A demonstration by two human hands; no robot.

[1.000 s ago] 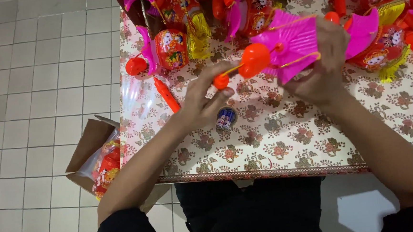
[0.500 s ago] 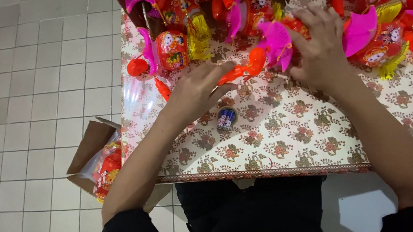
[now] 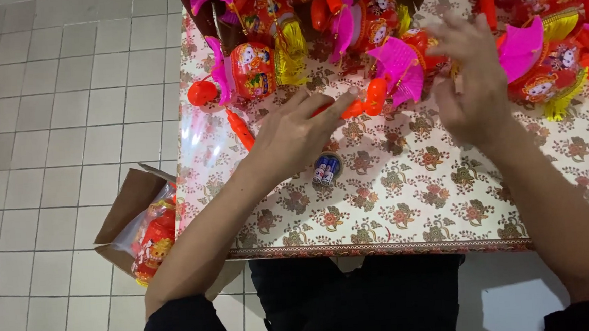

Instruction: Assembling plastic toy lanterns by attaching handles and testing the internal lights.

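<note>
At the frame's upper centre, my left hand (image 3: 292, 135) pinches the orange handle (image 3: 345, 106) of a pink paper-fan lantern (image 3: 397, 67) lying on the floral tablecloth (image 3: 412, 192). My right hand (image 3: 470, 83) hovers just right of it, fingers spread, holding nothing.

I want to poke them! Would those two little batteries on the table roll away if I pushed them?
Probably a little. The batteries are round tubes lying on their sides, so a sideways push would likely roll them. The tablecloth looks flat and shiny, so little would slow them. They lie beside the left hand, apart from it.

Pale tiled floor (image 3: 52, 98) — table (image 3: 412, 199) under floral cloth.
</note>
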